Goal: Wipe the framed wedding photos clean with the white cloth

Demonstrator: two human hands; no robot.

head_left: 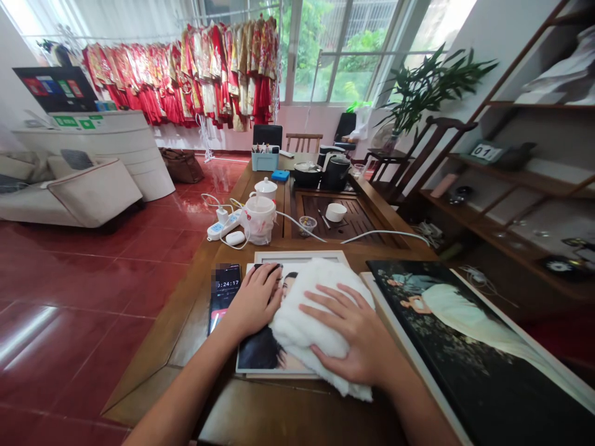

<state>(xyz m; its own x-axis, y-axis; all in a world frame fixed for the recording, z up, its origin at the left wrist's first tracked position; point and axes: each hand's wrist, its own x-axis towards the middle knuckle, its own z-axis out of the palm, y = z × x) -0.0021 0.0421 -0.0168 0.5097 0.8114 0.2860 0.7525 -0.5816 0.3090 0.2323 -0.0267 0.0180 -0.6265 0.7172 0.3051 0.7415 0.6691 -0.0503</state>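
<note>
A framed photo print (258,350) of a person with dark hair lies flat on the wooden table in front of me. My left hand (259,297) rests palm down on its left part, fingers stretched out and holding nothing. A fluffy white cloth (307,310), bunched up, covers much of the print's right side and hangs past its lower edge. My right hand (351,331) grips this cloth from above, fingers spread across it and thumb at the near side. Left of the print lies a phone (223,297) with a timer on its screen.
At the right lies a large wedding photo panel (446,328). Beyond the print stand a plastic-wrapped cup (259,218), a power strip (223,224) and a white bowl (336,212) on a tea tray (362,226). A white cable (385,233) crosses the table.
</note>
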